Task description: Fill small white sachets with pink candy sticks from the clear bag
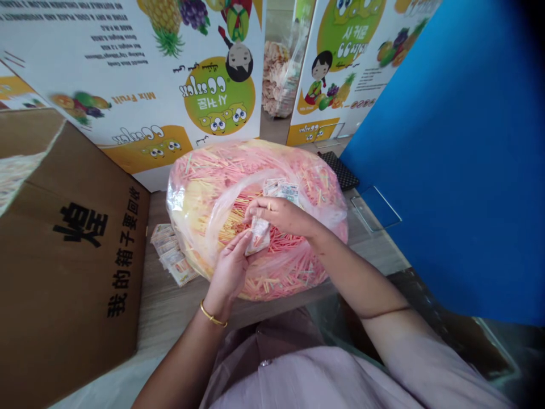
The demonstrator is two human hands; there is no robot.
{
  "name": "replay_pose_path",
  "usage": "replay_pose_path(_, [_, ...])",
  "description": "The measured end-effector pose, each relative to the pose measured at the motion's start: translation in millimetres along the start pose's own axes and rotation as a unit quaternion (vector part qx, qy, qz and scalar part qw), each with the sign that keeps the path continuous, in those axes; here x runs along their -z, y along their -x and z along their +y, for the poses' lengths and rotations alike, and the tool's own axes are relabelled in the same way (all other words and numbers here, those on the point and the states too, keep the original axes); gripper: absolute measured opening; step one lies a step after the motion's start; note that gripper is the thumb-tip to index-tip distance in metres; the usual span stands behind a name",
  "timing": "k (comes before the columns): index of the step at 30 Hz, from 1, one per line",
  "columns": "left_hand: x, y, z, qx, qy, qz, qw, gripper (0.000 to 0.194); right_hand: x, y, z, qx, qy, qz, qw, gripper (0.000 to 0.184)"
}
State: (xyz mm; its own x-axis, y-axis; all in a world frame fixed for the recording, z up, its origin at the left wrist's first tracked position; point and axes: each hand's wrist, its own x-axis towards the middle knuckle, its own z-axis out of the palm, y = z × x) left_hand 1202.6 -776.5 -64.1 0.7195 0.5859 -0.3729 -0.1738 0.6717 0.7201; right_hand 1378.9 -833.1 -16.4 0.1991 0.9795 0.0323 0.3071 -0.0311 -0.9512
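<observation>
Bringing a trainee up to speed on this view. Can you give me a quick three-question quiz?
1. What do the left hand and right hand hold between them?
2. True or false: the big plastic bag holds pink and yellow sticks.
3. Where does the stack of small packets lie: on the table or inside the cardboard box?

Key:
1. A small packet
2. True
3. On the table
</observation>
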Motion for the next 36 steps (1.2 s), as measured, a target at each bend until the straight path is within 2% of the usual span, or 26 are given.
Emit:
replay_pose_path(2, [-0.2,-0.2,1.2,0.000,0.013,0.006,1.000,0.024,0.2,-0.7,1.5,-0.017,0.008,0.039,0.999,0.038])
replay_pose_path(6, [0.1,0.2,3.4,0.016,0.033,0.023,0.999,0.022,-0.7,0.3,3.3,-0.008,0.020,-0.034,0.999,0.055])
replay_pose_path(7, [0.1,0.5,3.7,0.020,0.036,0.024,0.999,0.021,-1.1,0.4,3.7,-0.007,0.020,-0.028,0.999,0.056])
replay_pose_path(10, [0.4,1.5,4.3,0.031,0.028,0.020,0.999,0.019,-0.8,-0.2,4.2,0.023,0.019,0.053,0.998,0.048])
replay_pose_path(12, [0.8,2.0,4.6,0.037,0.017,0.012,0.999,0.020,0.7,-0.6,3.9,0.040,0.006,0.064,0.997,0.044])
replay_pose_path(16, [-0.8,4.0,5.3,0.025,0.019,0.001,1.000,0.023,1.6,-2.1,4.9,0.023,-0.047,0.033,0.998,0.047])
replay_pose_path(21, [-10.3,9.1,5.7,0.009,0.019,-0.050,0.999,0.033,-13.6,-7.8,8.6,-0.034,-0.188,0.066,0.979,0.057])
replay_pose_path(23, [-11.6,9.8,5.0,0.015,0.007,-0.063,0.998,0.034,-20.2,-8.0,7.7,-0.035,-0.212,0.063,0.975,0.058])
replay_pose_path(25, [-10.0,9.6,4.5,0.025,0.009,-0.061,0.998,0.033,-22.6,-5.6,5.1,-0.006,-0.173,0.036,0.984,0.051])
replay_pose_path(28, [-5.3,9.7,4.6,0.038,0.030,-0.049,0.998,0.029,-17.3,0.5,0.7,0.044,-0.053,0.016,0.997,0.044])
replay_pose_path(30, [-3.0,10.3,4.8,0.035,0.039,-0.042,0.998,0.027,-10.9,3.7,-0.8,0.039,-0.006,-0.005,0.999,0.048])
replay_pose_path(33, [-2.9,11.1,4.3,0.017,0.039,-0.046,0.998,0.031,-3.4,5.4,-0.4,0.015,-0.009,-0.053,0.998,0.059])
replay_pose_path(34, [-3.6,11.1,4.0,0.013,0.037,-0.052,0.998,0.033,-2.1,5.3,0.2,0.018,-0.021,-0.037,0.999,0.061])
replay_pose_path(36, [-5.5,11.0,3.6,0.006,0.034,-0.058,0.998,0.036,-1.3,4.4,1.3,0.029,-0.044,0.033,0.998,0.061])
